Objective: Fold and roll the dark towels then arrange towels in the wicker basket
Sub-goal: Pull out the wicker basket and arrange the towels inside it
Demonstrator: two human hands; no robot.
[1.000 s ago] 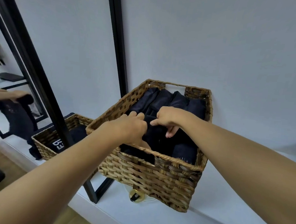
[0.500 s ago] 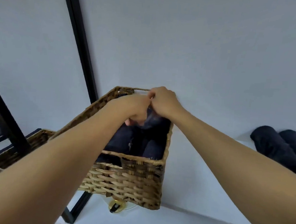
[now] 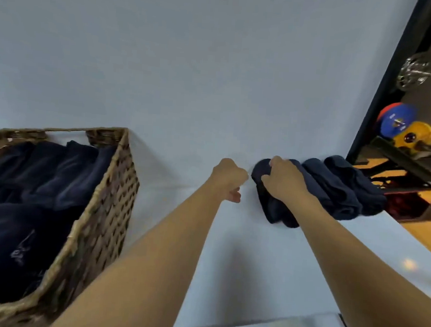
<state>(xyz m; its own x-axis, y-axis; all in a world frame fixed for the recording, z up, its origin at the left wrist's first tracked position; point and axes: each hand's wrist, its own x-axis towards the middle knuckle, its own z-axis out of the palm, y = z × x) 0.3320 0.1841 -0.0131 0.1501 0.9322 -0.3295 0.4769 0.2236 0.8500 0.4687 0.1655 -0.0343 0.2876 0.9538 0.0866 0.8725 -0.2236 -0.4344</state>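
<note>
The wicker basket [image 3: 109, 207] stands at the left on the white surface, filled with several dark rolled towels [image 3: 55, 172]. Three more dark rolled towels lie in a row against the wall at the right. My right hand [image 3: 282, 179] grips the leftmost rolled towel [image 3: 272, 208] of that row from above. The other two rolls [image 3: 345, 190] lie just to its right. My left hand [image 3: 230, 178] hovers beside that towel, a little to its left, with the fingers curled and nothing in them.
A black-framed mirror [image 3: 383, 85] leans against the wall at the far right, reflecting coloured objects and a wooden floor. The white shelf [image 3: 228, 253] stretches between the basket and the towel row, with its front edge near the bottom of the view.
Both hands have left the basket and moved right to the row of rolled towels. My right hand has closed on the leftmost roll. The view has swung right.
</note>
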